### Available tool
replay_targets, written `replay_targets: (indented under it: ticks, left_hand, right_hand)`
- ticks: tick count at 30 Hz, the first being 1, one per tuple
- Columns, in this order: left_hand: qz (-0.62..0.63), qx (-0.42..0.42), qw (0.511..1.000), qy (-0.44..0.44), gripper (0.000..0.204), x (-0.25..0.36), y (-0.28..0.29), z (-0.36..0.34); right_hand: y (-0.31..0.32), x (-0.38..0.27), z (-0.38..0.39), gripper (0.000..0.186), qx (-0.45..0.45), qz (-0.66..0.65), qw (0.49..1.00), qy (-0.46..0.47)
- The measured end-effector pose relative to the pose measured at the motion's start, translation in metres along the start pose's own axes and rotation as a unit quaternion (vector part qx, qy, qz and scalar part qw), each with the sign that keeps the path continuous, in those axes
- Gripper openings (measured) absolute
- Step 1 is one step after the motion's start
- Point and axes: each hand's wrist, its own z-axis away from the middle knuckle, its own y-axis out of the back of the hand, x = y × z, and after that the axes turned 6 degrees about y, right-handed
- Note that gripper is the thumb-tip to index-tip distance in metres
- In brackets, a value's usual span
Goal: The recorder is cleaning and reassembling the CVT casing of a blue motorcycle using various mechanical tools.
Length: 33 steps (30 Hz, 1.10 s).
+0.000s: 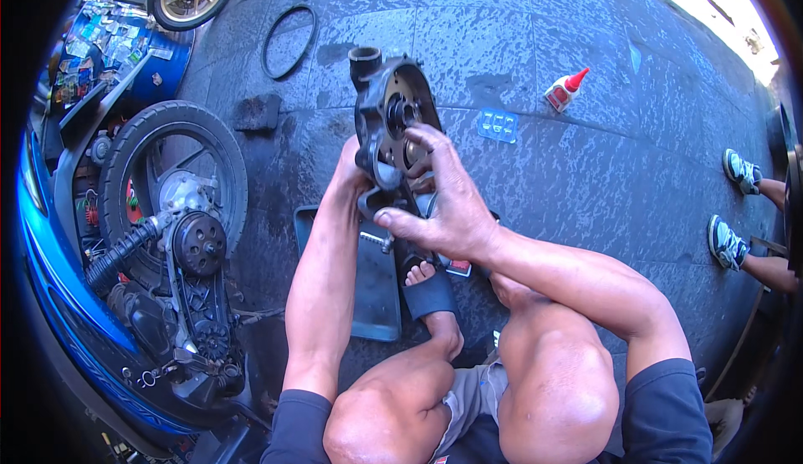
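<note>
Cover [386, 113], a dark cast-metal engine piece held upright at frame centre, looked heavy, stiff and greasy, so my left hand [351, 171] closed around its lower left edge while my right hand [443, 201] clamped over its face and bottom rim.

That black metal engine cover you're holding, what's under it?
Under the black engine cover I see wet dark paving, a dark flat tray and a sandalled foot. The right hand and left hand hide its lower part.
</note>
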Motion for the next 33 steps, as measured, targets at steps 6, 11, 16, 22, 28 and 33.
replay_targets:
  ticks: [6,11,16,22,28,33]
  left_hand:
    - [0.131,0.008,0.99,-0.04,0.034,-0.003,-0.025,0.035]
    - [0.02,-0.124,0.986,-0.109,0.053,-0.004,-0.019,0.044]
    - [0.104,0.016,0.992,-0.063,0.028,-0.012,-0.021,0.034]
    - [-0.205,0.286,0.931,-0.094,0.046,-0.014,-0.047,0.003]
    - [-0.186,0.347,0.903,-0.174,0.046,-0.033,-0.062,-0.031]
    - [-0.124,0.352,0.908,-0.19,0.041,-0.035,-0.077,-0.01]
  right_hand:
    - [-0.018,-0.005,0.003,0.084,0.024,0.023,0.999,0.007]
    - [-0.019,-0.012,0.005,0.084,0.017,-0.02,1.0,-0.013]
    - [-0.018,-0.019,0.002,0.096,-0.004,0.017,1.0,-0.012]
    - [-0.016,-0.044,-0.014,0.079,0.05,-0.035,0.992,-0.115]
    - [0.008,-0.059,-0.022,0.072,0.092,-0.081,0.961,-0.247]
    - [0.01,-0.038,-0.013,0.075,0.117,-0.092,0.963,-0.225]
